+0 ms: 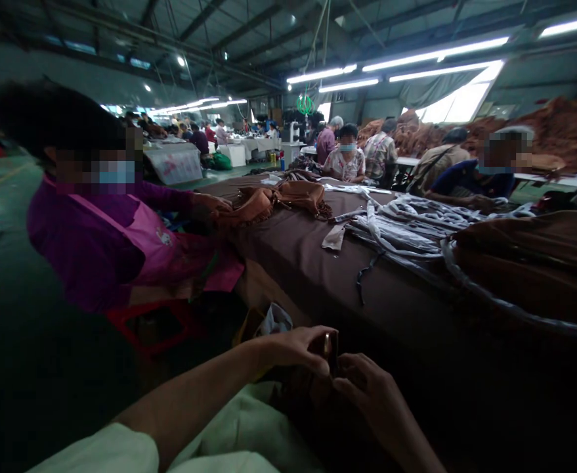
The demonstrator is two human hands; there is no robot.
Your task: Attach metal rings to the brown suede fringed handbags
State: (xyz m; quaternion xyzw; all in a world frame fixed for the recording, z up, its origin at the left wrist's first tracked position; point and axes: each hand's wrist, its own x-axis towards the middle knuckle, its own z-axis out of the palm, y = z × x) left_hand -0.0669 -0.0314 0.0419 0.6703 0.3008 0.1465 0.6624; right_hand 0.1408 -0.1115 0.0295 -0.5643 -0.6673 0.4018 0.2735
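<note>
Low in front of me, close to my lap, my left hand [295,348] is closed, thumb against fingers, on a small dark piece with a shiny metal edge [327,345]. My right hand [367,383] meets it from the right, fingers curled and pressed together at the lower end of that piece. Whatever the right fingertips pinch is too dark to name. Dim brown material [320,393] hangs below both hands, its shape mostly lost in shadow.
A brown cloth-covered table [298,256] bears brown fringed bags [253,205], white wrapped straps [401,220] and a large brown bag [539,256]. On the left sits a co-worker in a pink apron [145,243] on a red stool [143,322]. Others sit across the table.
</note>
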